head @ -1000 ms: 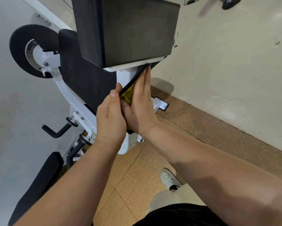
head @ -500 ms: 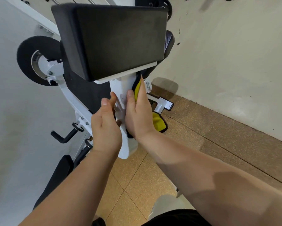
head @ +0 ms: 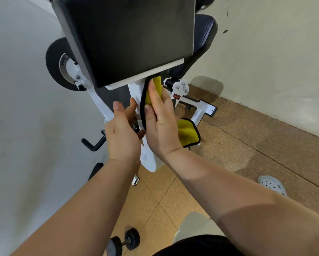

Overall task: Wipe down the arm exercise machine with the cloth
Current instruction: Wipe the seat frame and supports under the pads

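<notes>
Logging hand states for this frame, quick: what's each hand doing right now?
Left hand: open, fingers against the white post, holding nothing.
Right hand: open, straight fingers pressing the yellow cloth on the post.

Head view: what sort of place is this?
Most likely a gym or workout room: a padded arm exercise machine stands by the wall, and a dumbbell lies on the tiled floor.
</notes>
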